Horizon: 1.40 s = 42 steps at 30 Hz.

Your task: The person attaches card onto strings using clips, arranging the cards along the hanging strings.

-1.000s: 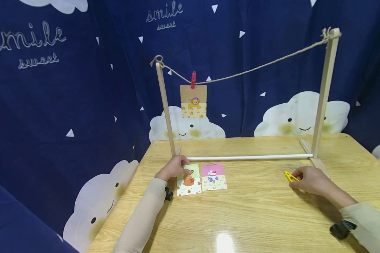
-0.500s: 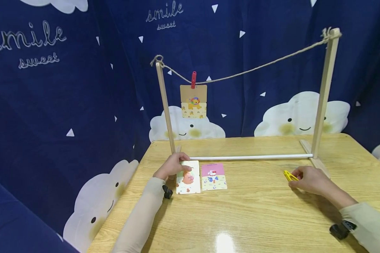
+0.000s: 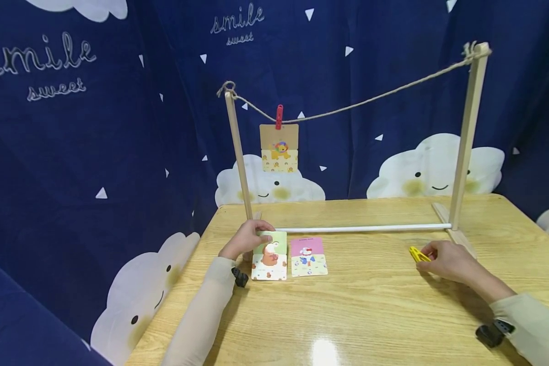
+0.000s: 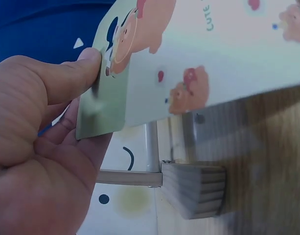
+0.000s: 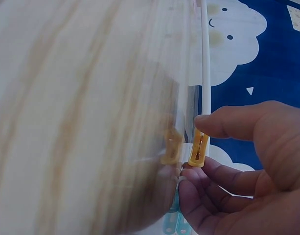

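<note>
My left hand (image 3: 244, 241) pinches a green-and-white card with a bear (image 3: 269, 263) at its upper left edge. In the left wrist view the thumb lies on the card's front (image 4: 154, 83) and the other fingers behind it, with the card tilted up off the table. A pink-topped card with a white animal (image 3: 308, 258) lies flat just to its right. Over on the right, my right hand (image 3: 453, 262) pinches a yellow clothespin (image 5: 198, 147) between thumb and fingers, low over the tabletop. Teal clothespins (image 5: 176, 223) show beneath those fingers in the right wrist view.
A wooden frame with a right post (image 3: 470, 137), a left post (image 3: 239, 157) and a white bottom rod (image 3: 357, 229) stands at the back. Its sagging rope (image 3: 375, 99) carries a lion card (image 3: 279, 147) under a red clothespin (image 3: 279, 117). A blue curtain (image 3: 164, 127) hangs behind.
My left hand has lifted the bear card's upper edge and drawn it slightly left, away from the pink card. The right hand has kept its place with the yellow clothespin.
</note>
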{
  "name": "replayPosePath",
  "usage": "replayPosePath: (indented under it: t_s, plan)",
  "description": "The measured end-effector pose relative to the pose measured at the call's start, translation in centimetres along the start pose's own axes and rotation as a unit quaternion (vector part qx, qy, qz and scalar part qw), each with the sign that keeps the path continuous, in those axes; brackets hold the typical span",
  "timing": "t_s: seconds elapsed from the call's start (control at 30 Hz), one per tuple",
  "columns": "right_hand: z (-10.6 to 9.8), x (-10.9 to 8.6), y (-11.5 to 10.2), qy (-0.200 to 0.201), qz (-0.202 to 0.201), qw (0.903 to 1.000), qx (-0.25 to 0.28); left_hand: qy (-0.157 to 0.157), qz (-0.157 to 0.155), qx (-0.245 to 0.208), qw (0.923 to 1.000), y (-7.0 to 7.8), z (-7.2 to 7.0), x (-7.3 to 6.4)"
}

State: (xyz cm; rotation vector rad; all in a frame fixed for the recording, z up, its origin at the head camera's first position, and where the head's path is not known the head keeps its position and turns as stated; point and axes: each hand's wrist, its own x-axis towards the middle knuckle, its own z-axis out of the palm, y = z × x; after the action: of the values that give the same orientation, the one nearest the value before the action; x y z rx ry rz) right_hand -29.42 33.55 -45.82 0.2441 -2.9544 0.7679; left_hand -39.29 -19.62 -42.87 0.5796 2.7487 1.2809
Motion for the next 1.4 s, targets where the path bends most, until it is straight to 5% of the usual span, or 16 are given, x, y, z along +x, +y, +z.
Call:
replayPosePath:
  t_s: [1.4]
  plan:
    - [-0.2, -0.1, -0.9, 0.003, 0.0, 1.0, 0.008, 0.055, 0.032, -0.023, 0.9977, 2.6, -2.1, 0.0]
